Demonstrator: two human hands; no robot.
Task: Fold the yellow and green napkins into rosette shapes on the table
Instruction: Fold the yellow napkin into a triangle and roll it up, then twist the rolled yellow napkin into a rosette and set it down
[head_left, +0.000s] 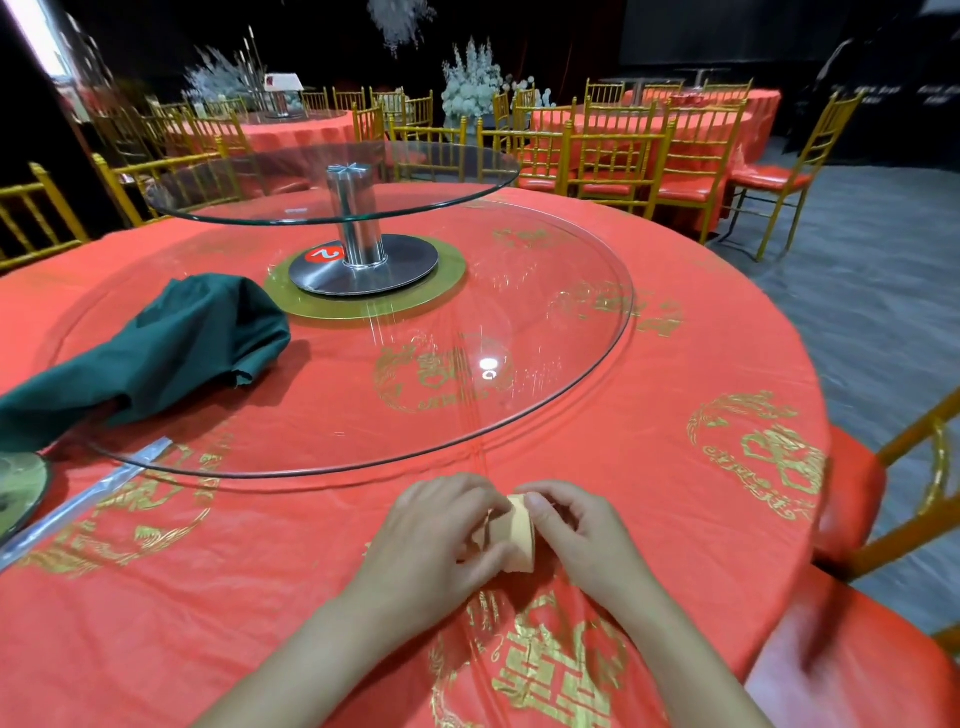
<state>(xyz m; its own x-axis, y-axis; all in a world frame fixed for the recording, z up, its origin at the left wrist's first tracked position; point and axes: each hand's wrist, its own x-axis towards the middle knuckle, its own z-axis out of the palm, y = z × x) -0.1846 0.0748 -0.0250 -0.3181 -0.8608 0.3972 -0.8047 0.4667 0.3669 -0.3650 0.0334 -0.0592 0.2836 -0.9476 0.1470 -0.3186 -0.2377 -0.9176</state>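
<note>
Left hand (441, 535) and right hand (576, 530) pinching folded yellow napkin (519, 540), gold 囍 tablecloth (260, 597)

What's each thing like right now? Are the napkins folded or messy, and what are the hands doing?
yellow napkin: folded into a small bundle, held between both hands over the near side of the table.
green napkin: loose and crumpled, not folded, lying partly on the glass turntable.
left hand: grips the yellow napkin's side.
right hand: pinches the yellow napkin's top.
glass turntable: flat, part of the green napkin resting on it.
</note>
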